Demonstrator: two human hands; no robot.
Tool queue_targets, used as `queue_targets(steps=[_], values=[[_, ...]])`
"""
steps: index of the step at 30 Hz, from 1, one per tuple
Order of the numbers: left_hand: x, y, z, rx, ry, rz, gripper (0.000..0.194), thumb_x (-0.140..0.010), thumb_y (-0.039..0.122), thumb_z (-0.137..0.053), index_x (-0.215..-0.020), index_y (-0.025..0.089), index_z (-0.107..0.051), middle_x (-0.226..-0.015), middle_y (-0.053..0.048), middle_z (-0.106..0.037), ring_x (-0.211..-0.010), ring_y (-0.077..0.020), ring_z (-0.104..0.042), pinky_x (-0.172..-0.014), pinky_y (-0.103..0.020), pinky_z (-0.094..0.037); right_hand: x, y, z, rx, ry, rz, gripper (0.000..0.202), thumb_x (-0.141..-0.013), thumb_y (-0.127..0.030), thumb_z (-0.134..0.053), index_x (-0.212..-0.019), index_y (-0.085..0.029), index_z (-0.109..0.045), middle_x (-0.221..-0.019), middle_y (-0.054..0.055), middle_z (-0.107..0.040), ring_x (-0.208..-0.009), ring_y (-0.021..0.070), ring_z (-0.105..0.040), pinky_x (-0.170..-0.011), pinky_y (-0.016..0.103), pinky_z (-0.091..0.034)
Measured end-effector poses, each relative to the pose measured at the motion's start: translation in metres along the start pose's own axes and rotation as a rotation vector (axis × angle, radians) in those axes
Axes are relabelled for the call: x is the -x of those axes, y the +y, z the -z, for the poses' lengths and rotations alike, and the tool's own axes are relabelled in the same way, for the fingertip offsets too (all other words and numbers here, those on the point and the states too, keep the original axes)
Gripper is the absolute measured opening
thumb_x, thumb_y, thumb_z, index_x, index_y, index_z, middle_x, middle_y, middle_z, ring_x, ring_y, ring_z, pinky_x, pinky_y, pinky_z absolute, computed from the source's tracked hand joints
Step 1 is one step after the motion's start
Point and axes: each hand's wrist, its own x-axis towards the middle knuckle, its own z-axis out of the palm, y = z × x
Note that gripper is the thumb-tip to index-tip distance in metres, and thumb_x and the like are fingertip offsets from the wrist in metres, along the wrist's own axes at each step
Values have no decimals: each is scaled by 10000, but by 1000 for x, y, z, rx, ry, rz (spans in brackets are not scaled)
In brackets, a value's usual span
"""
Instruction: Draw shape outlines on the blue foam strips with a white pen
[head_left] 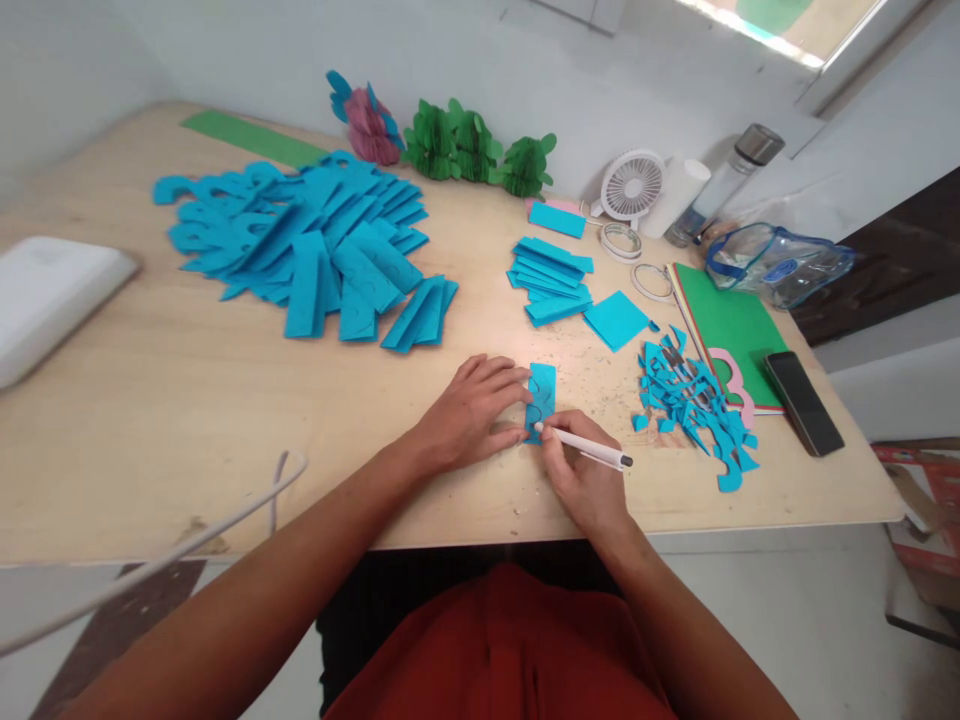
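A small upright rectangle of blue paper [543, 382] lies on the table near its front edge, with dark curved pen lines on it. My left hand [480, 410] rests flat to its left, fingers spread and fingertips touching the paper's left side. In my right hand [589, 480] is a white pen [589, 445], pinched close to its tip. The tip meets the lower part of the paper, and the dark end points right. Part of the paper's lower end is hidden by my right fingers.
A large heap of folded blue papers [300, 235] lies left; a smaller blue stack [551, 280] sits behind my hands. Blue scraps [686, 390], a phone [804, 402] and green sheets [739, 330] are right. A fan [632, 188] and green paper figures [472, 145] stand at the back.
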Motion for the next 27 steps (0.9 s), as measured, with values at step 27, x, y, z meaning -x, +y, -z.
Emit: queue_targets(steps=[27], values=[[-7, 4, 13, 186, 85, 27, 156, -884, 265, -556, -1000, 226, -652, -1181, -70, -673, -1167, -238, -573, -1044, -443, -422, 3, 39, 4, -308, 160, -104, 239, -939, -307, -506, -1098, -213, -657, -1017, 75, -735, -974, 217, -699, -866, 347, -535]])
